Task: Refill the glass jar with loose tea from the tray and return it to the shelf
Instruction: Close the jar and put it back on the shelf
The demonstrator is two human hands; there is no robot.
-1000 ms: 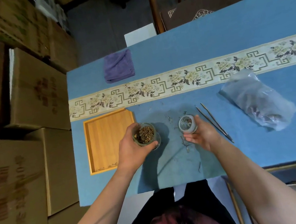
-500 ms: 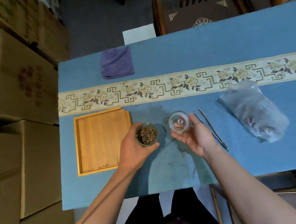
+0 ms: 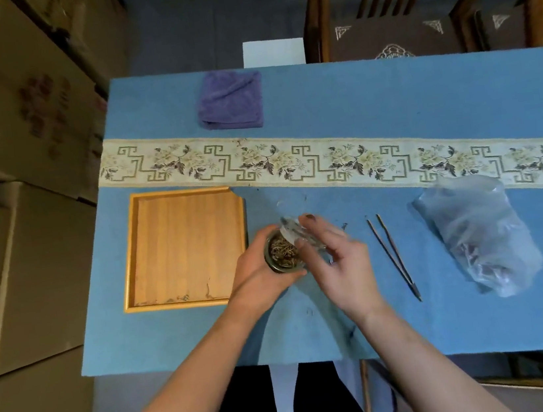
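Two hands meet at frame centre over the blue table. Left hand wraps the glass jar, fingers curled round its wall; jar sits just right of the wooden tray, mouth up, loose tea visible inside, looks near full. Right hand pinches the clear glass lid, tilted, its edge at the jar's upper-right rim, not seated yet. Lid is motion-blurred, so exact contact unclear.

Tray nearly bare, only a few tea scraps along its lower edge. Judged step: closing the jar; filling seems done, shelf return not started. No shelf in view.

Risks:
- lid comes in tilted, could catch the rim and skid off; glass on glass, slippery.
- tea strands standing above the mouth could get trapped under the lid, leaving a poor seal or spilling onto the cloth, where loose bits already lie.
- pressing down hard with the jar held only by its side wall could tip it toward the tray.

Other stuff: thin tweezers right of the hands, crumpled plastic bag at right, folded purple cloth at upper centre, cardboard boxes along the left, wooden chair at upper right.
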